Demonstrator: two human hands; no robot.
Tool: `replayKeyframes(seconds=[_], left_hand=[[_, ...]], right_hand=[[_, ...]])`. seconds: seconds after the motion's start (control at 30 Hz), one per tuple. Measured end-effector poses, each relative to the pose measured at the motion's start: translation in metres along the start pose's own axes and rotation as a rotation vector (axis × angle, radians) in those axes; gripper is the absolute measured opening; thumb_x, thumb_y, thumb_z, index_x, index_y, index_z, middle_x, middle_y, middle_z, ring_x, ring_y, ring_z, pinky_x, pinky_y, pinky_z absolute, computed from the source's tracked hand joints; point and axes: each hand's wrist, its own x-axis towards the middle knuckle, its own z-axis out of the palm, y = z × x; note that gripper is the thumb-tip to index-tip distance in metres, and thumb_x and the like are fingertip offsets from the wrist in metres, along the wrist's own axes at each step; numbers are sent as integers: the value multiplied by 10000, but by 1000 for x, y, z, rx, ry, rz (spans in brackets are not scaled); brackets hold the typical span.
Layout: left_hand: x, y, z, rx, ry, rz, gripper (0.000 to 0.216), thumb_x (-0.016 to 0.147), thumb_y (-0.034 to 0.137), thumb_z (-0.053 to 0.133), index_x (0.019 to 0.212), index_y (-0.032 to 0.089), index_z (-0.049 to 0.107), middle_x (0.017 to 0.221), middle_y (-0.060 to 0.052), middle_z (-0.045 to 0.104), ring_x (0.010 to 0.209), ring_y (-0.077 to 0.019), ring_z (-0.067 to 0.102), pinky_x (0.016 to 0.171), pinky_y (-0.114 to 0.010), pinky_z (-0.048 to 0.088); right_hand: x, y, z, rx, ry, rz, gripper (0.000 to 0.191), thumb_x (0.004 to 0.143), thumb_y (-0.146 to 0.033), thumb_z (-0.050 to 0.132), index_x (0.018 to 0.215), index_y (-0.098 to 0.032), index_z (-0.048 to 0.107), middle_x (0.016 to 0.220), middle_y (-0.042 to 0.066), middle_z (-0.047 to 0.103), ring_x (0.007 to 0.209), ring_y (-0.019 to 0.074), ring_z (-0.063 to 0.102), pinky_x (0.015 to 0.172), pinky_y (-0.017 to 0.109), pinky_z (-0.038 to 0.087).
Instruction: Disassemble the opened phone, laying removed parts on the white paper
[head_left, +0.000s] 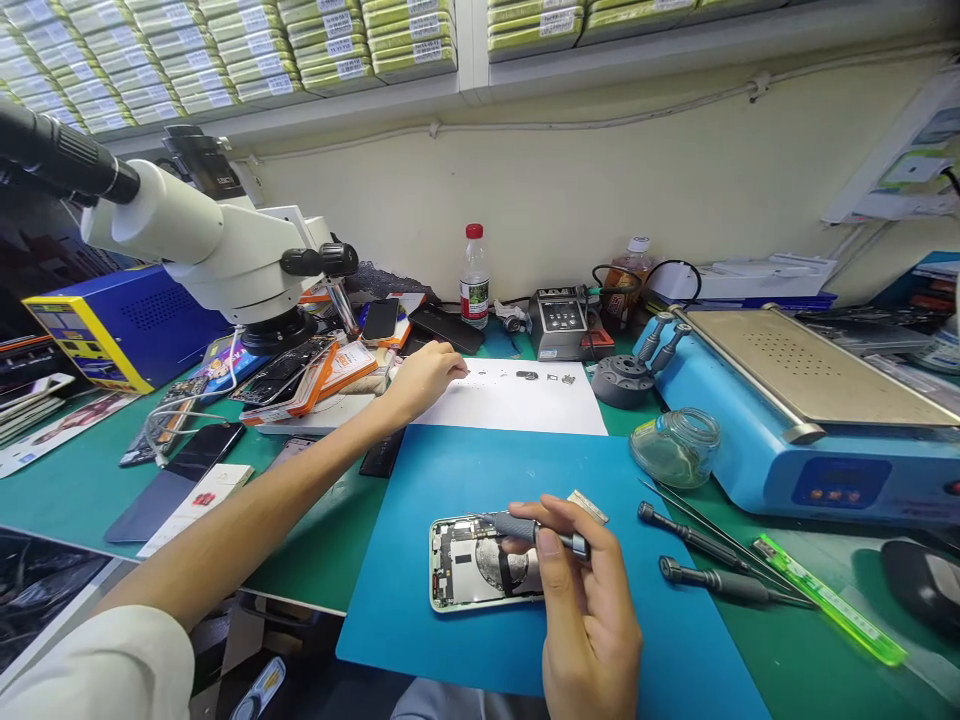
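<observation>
An opened phone (pixel 469 570) with its insides showing lies on a blue work mat (pixel 480 480). My right hand (pixel 589 610) is closed round a grey screwdriver (pixel 536 530), whose shaft lies across the phone's upper edge. My left hand (pixel 426 378) reaches far forward to the white paper sheet (pixel 525 405), fingers pinched together at its left end. What the fingers hold is too small to make out. Several small metal parts (pixel 529 376) lie in a row along the sheet's far edge.
A white microscope (pixel 217 250) stands at the left over loose phones and boxes. A blue heating machine (pixel 795 410) fills the right. A small glass jar (pixel 675 447), two screwdrivers (pixel 712 565), tweezers and a green strip (pixel 825 600) lie right of the mat. A bottle (pixel 474 262) stands at the back.
</observation>
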Motion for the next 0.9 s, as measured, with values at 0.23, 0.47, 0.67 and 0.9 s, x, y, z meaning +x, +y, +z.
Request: replayKeyframes(seconds=[0.23,0.47,0.67,0.9], left_hand=[[-62,29,-30,-38,-28,-28,244,1142,278,536,1171,212,769,1171,-101,807,1127,-276,747,987,-421,598],[-187,91,-21,-138,-93,37,646,1030,673,666,1558,304,623,1462,-113,750,1280,-347,727,1035,-466,589],[-191,98,-13,-186,-87,70,964,900,835,731,1686,335,479,1486,-126,716,1279,-367,695,1049,-500,571],[-75,54,-13,13,-8,-106,372,1139,369,581,1416,161,716,1289,-161,732,1217,-337,696,1063,-498,554]], right_hand=[[6,11,-6,92,57,-102,373,1096,-451,657,1431,-297,599,1124,90,817,967,257,819,730,355,645],[11,-2,-10,244,319,-69,453,1064,-485,696,1458,-323,544,871,0,713,686,160,669,543,241,530],[33,-29,-42,96,481,-204,499,1044,-443,706,1513,-325,582,855,-30,670,585,129,593,460,219,476],[51,-12,-59,2,330,-72,629,960,-597,775,1454,-239,627,913,28,734,605,131,577,452,218,455]])
